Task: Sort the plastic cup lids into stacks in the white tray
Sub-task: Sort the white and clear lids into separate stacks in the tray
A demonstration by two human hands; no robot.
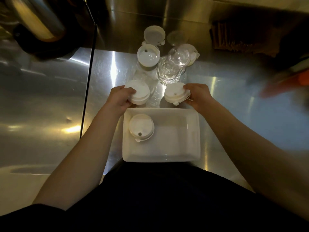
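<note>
A white rectangular tray [167,155] sits on the steel counter close to my body. A short stack of white cup lids [141,127] stands in its far left corner. Just beyond the tray's far edge, my left hand [117,100] grips a small stack of white lids [139,94], and my right hand [199,96] grips another white lid stack [175,94]. Farther back lie more white lids [148,55], one leaning at the back [153,35], and a pile of clear dome lids [172,69].
The steel counter [50,101] spreads to both sides, with a dark seam line [88,84] running down it on the left. A large shiny metal vessel [36,19] stands at the far left. A blurred orange and dark object [287,81] lies at the right.
</note>
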